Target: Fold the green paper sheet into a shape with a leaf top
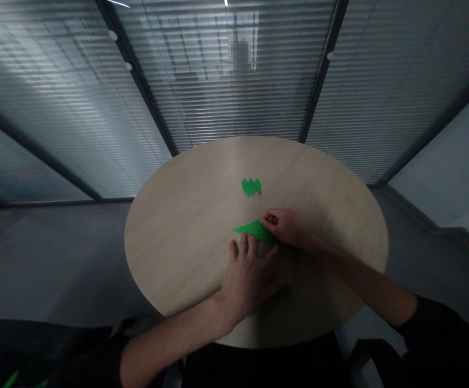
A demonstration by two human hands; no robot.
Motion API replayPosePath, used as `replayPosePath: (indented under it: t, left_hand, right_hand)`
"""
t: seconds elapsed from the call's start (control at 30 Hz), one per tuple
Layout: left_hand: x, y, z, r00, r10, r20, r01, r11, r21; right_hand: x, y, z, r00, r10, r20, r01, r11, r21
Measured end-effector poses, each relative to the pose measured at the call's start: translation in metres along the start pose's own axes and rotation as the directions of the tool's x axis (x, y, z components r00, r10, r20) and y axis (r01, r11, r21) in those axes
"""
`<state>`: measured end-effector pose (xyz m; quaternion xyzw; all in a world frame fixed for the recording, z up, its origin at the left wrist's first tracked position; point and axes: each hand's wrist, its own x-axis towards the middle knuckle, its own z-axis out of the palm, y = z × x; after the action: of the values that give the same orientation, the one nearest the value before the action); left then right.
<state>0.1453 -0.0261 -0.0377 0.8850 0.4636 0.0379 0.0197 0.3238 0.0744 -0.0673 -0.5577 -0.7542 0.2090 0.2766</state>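
Note:
A folded sheet of green paper [255, 231] lies on the round light-wood table [178, 253], tapering to a point on its left. My right hand [282, 227] is closed on the paper's right end, pinching it between the fingers. My left hand [248, 281] rests flat on the tabletop with its fingers spread, its fingertips at or just below the paper's lower edge. Farther away on the table lies a small green paper piece [251, 186] with a jagged outline.
Glass partitions with horizontal blinds [226, 91] stand behind the table. Grey floor [52, 253] surrounds it. A dark object with green bits [12, 377] sits at the lower left corner of the view.

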Motion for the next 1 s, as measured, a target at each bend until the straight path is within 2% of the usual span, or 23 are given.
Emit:
replayPosePath:
  t: [0.27,0.47,0.77,0.9,1.0]
  left_hand:
    - [-0.003,-0.010,0.003,0.997,-0.066,-0.036,0.066,0.998,0.002]
    - [-0.003,-0.015,-0.004,0.999,-0.053,-0.006,0.053,0.997,-0.049]
    - [-0.003,-0.018,-0.008,0.999,-0.039,-0.025,0.036,0.995,-0.096]
    - [-0.005,-0.036,-0.009,0.998,0.004,-0.062,-0.015,0.986,-0.167]
    - [0.003,-0.059,-0.007,0.988,-0.034,-0.148,-0.010,0.958,-0.287]
  right_hand:
    - [0.001,0.004,0.002,1.000,-0.007,0.003,0.007,1.000,0.005]
    - [0.000,0.004,0.002,1.000,-0.001,0.002,0.001,1.000,0.010]
    - [0.000,0.003,0.002,1.000,0.021,-0.003,-0.021,0.995,0.096]
    - [0.002,0.006,0.002,0.999,0.042,0.001,-0.042,0.977,0.210]
    - [0.006,0.007,0.001,0.998,0.064,0.014,-0.065,0.941,0.333]
